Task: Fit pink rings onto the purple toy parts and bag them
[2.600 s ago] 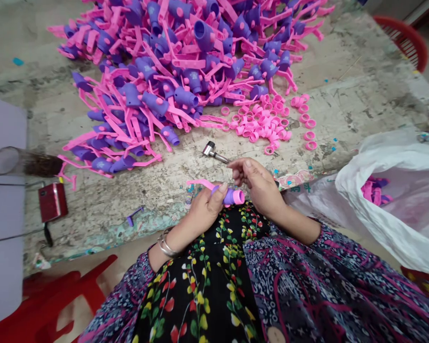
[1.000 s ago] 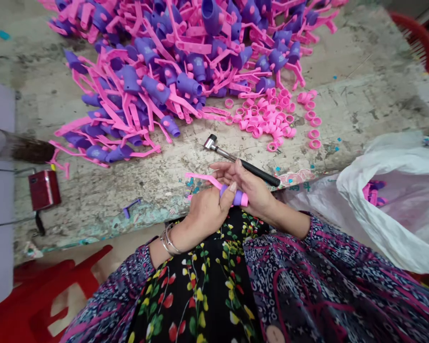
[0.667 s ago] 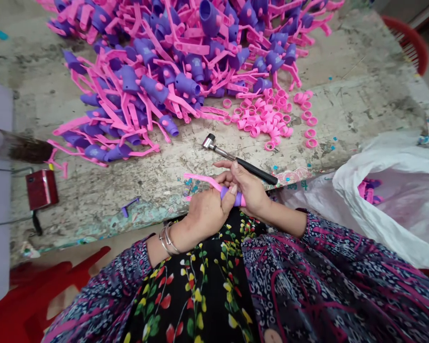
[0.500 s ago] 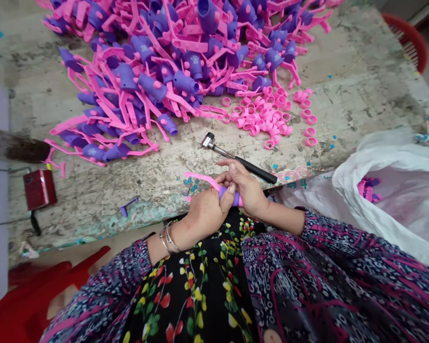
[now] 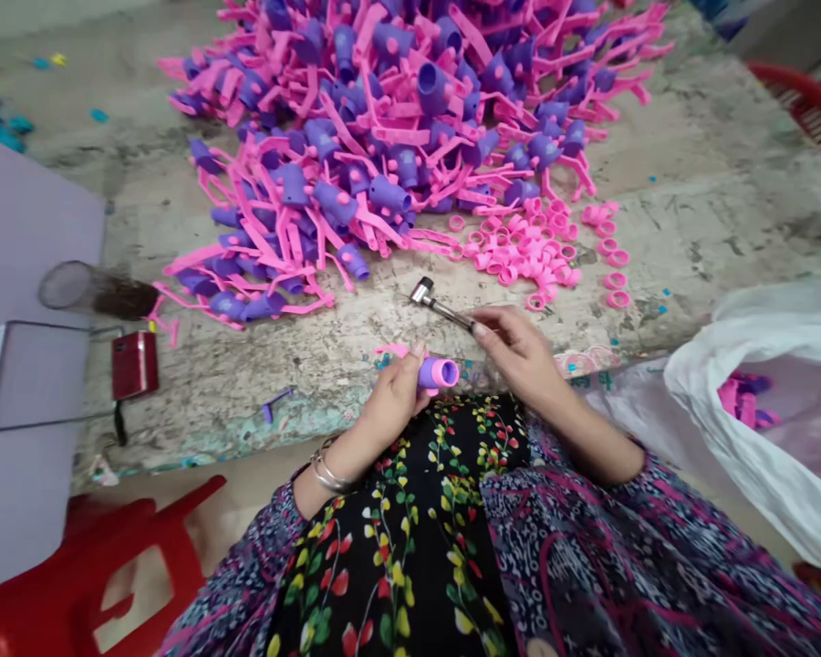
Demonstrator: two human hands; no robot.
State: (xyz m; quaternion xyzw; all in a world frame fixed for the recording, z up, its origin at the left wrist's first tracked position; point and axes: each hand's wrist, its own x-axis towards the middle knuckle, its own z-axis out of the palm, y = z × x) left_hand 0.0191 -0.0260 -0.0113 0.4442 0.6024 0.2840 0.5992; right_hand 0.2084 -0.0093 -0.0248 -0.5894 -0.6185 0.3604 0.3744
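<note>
My left hand (image 5: 393, 399) is shut around a purple moulded plastic tube (image 5: 439, 372), whose open end points right. A pink plastic runner (image 5: 393, 349) joined to the tube is mostly hidden behind my fingers. My right hand (image 5: 520, 351) is apart from the tube and holds a small steel-headed hammer (image 5: 428, 298) by its handle. The fingers hide most of the black grip. Beyond both hands lies a large heap of pink-and-purple moulded parts (image 5: 383, 155). Loose pink plastic rings (image 5: 520, 251) lie at the heap's near right side.
The parts lie on a stained concrete worktop (image 5: 588, 182). A white plastic bag (image 5: 745, 365) holding pink-and-purple parts is to my right. A lilac board (image 5: 34, 274), small red box (image 5: 135, 365), red stool (image 5: 129, 566) and red basket (image 5: 807, 109) surround the worktop.
My right hand has drawn away from the tube to the right, taking the hammer along. My left hand has turned the tube's open end into view. The view has shifted.
</note>
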